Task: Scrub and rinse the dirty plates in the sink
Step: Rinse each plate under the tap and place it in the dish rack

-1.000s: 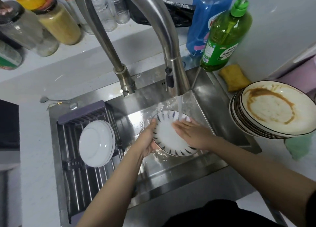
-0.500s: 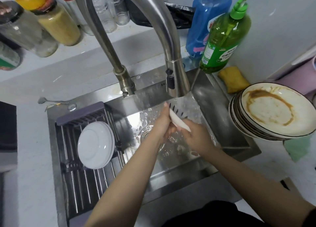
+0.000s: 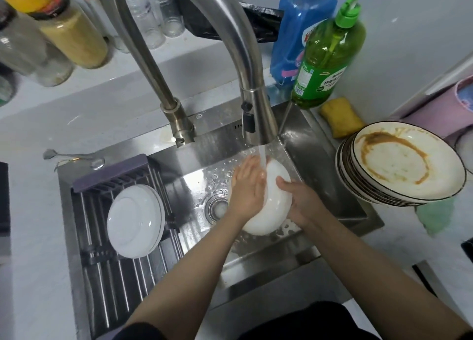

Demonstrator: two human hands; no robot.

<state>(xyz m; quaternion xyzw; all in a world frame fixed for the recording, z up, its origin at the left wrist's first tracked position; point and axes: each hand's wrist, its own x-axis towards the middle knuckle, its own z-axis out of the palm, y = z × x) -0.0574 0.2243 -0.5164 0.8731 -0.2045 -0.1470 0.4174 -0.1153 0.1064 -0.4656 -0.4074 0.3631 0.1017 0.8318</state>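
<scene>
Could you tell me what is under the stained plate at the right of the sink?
The stained plate sits on top of a stack of plates; only their dark-lined rims show. Whether those are dirty, and what the stack rests on, is covered.

home kitchen | steel sink (image 3: 330, 165) | faucet (image 3: 238, 58) | dish soap (image 3: 325, 58) | stained plates (image 3: 399, 165)

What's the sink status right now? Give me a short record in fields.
tap: faucet running, stream onto plate in hands
plate in hands: plate tilted over the sink, plain white side showing
left hand: left hand flat on it
right hand: right hand grips its rim
washed: white plates on rack
dirty: stained stack on counter, right
</scene>
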